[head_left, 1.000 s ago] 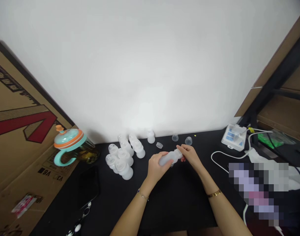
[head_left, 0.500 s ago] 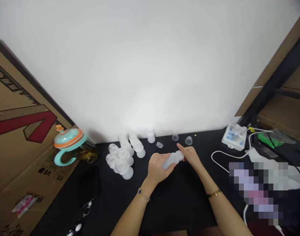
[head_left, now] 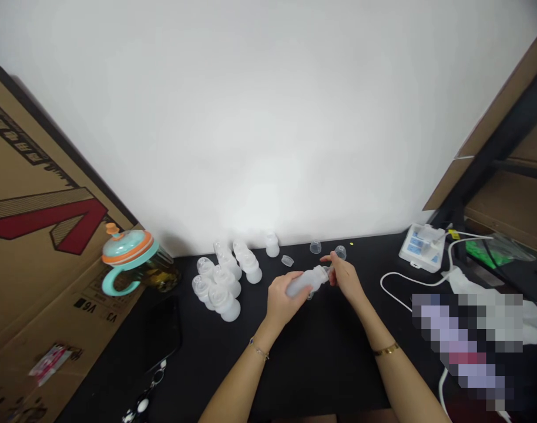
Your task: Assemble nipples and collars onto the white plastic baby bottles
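Note:
My left hand is wrapped round a frosted white plastic bottle, which lies tilted with its neck to the right. At the neck, my right hand pinches a small clear piece; its exact kind is hard to make out. Part of another clear item peeks out beneath the bottle. Behind the right fingers sits a clear domed cap, with a second domed cap further left. A small clear lid rests on its side by a standing white bottle.
Several capped white bottles stand grouped on the black table. To the left are a teal-handled jug, a dark phone and a cardboard box. A white power strip with a cable lies right.
My right hand has shifted slightly right at the bottle's neck, and its raised finger has bent. A clear piece now shows at the bottle's mouth. The view has moved a little.

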Motion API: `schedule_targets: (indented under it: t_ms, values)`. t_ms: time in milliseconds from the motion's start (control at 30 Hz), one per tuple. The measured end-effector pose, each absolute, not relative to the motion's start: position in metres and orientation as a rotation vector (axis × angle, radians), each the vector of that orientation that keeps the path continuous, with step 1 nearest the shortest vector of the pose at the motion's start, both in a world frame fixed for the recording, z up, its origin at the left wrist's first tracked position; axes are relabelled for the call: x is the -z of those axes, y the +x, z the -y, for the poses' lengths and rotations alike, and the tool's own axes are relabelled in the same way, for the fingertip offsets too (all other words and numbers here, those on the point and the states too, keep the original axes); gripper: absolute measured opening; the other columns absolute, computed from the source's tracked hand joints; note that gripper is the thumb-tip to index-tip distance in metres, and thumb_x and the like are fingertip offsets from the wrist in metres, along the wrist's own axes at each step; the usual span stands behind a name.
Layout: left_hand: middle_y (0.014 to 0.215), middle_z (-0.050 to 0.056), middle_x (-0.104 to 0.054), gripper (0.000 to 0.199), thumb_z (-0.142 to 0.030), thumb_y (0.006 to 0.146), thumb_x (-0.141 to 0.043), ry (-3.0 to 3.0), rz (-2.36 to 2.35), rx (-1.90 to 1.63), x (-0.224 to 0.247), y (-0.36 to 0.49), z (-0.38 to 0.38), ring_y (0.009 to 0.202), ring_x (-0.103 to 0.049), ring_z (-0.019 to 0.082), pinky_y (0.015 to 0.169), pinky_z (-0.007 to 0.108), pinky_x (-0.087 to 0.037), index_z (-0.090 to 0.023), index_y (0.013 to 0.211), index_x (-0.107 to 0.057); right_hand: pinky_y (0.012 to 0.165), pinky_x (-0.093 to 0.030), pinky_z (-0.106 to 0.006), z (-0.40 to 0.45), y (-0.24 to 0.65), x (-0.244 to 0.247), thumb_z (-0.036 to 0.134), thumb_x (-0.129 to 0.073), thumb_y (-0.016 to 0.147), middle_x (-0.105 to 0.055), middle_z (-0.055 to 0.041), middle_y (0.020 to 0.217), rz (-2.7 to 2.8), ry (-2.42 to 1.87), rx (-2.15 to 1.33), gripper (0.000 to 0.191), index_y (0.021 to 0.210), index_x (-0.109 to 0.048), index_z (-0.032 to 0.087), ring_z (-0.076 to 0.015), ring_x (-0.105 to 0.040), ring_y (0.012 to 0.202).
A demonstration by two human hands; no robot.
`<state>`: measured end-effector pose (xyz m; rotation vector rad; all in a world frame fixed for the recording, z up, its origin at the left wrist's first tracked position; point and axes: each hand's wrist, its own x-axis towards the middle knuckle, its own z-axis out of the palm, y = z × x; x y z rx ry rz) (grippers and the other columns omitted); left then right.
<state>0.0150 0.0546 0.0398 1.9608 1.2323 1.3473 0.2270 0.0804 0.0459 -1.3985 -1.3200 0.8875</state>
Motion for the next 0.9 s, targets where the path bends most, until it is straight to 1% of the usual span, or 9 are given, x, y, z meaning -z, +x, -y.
schedule_targets:
  t_ms: [33, 100, 200, 300, 400, 500, 633, 900]
  values:
    - [0.105, 0.007, -0.078, 0.03, -0.041, 0.082, -0.075, 1.821, -1.22, -1.323, -0.042, 0.015, -0.056, 0.094, -0.071, 0.026, 0.086, 0.036, -0.052, -0.021, 0.104, -0.075, 0.046, -0.04, -0.028, -0.082, 0.228, -0.046, 0.077, -0.039, 0.091, -0.054, 0.0016, 0.048, 1.263, -1.343, -0.937, 0.071, 0.104, -0.075, 0.017, -0.0166, -0.054, 0.044]
    - [0.1, 0.007, -0.078, 0.03, -0.043, 0.082, -0.075, 1.567, -1.162, -1.296, -0.044, 0.014, -0.059, 0.094, -0.07, 0.025, 0.084, 0.032, -0.051, -0.019, 0.099, -0.075, 0.041, -0.036, -0.026, -0.084, 0.229, -0.048, 0.077, -0.052, 0.084, -0.058, 0.0007, 0.057, 1.179, -1.238, -1.045, 0.071, 0.113, -0.073, 0.015, -0.0154, -0.054, 0.045]
    - [0.09, 0.006, -0.076, 0.036, -0.048, 0.08, -0.076, 1.268, -1.049, -1.253, -0.044, 0.012, -0.065, 0.081, -0.068, 0.02, 0.072, 0.027, -0.048, -0.015, 0.094, -0.075, 0.041, -0.037, -0.024, -0.082, 0.228, -0.053, 0.068, -0.068, 0.078, -0.062, -0.001, 0.065, 1.125, -1.127, -1.163, 0.062, 0.11, -0.074, 0.015, -0.0139, -0.056, 0.05]
    - [0.082, 0.005, -0.074, 0.043, -0.053, 0.077, -0.077, 1.071, -0.941, -1.185, -0.042, 0.012, -0.068, 0.067, -0.062, 0.014, 0.061, 0.023, -0.042, -0.013, 0.095, -0.075, 0.042, -0.036, -0.023, -0.077, 0.225, -0.056, 0.058, -0.077, 0.076, -0.062, -0.0014, 0.068, 1.113, -1.055, -1.241, 0.052, 0.107, -0.076, 0.015, -0.0122, -0.055, 0.051]
    - [0.078, 0.005, -0.072, 0.049, -0.055, 0.072, -0.081, 0.972, -0.9, -1.154, -0.041, 0.014, -0.068, 0.063, -0.059, 0.013, 0.059, 0.023, -0.041, -0.011, 0.093, -0.076, 0.043, -0.036, -0.023, -0.074, 0.223, -0.055, 0.052, -0.079, 0.076, -0.062, -0.0012, 0.068, 1.136, -1.01, -1.305, 0.05, 0.11, -0.077, 0.016, -0.0118, -0.055, 0.052]
    - [0.077, 0.006, -0.072, 0.051, -0.055, 0.069, -0.083, 0.953, -0.901, -1.137, -0.041, 0.015, -0.067, 0.064, -0.06, 0.014, 0.059, 0.023, -0.041, -0.011, 0.092, -0.077, 0.045, -0.037, -0.023, -0.073, 0.224, -0.055, 0.05, -0.079, 0.078, -0.063, -0.001, 0.068, 1.163, -1.002, -1.324, 0.048, 0.114, -0.076, 0.017, -0.0119, -0.054, 0.054]
    - [0.078, 0.007, -0.073, 0.05, -0.055, 0.07, -0.082, 0.97, -0.89, -1.133, -0.041, 0.015, -0.068, 0.064, -0.061, 0.015, 0.059, 0.024, -0.04, -0.011, 0.093, -0.077, 0.046, -0.036, -0.024, -0.072, 0.225, -0.056, 0.048, -0.078, 0.079, -0.062, -0.0009, 0.066, 1.174, -0.994, -1.332, 0.047, 0.115, -0.076, 0.018, -0.0125, -0.054, 0.054]
    - [0.077, 0.006, -0.072, 0.046, -0.053, 0.073, -0.081, 1.001, -0.897, -1.121, -0.037, 0.014, -0.07, 0.062, -0.056, 0.011, 0.058, 0.022, -0.037, -0.012, 0.094, -0.078, 0.047, -0.037, -0.025, -0.072, 0.228, -0.056, 0.048, -0.079, 0.078, -0.061, -0.0008, 0.065, 1.217, -1.009, -1.299, 0.045, 0.11, -0.078, 0.016, -0.0127, -0.052, 0.054]
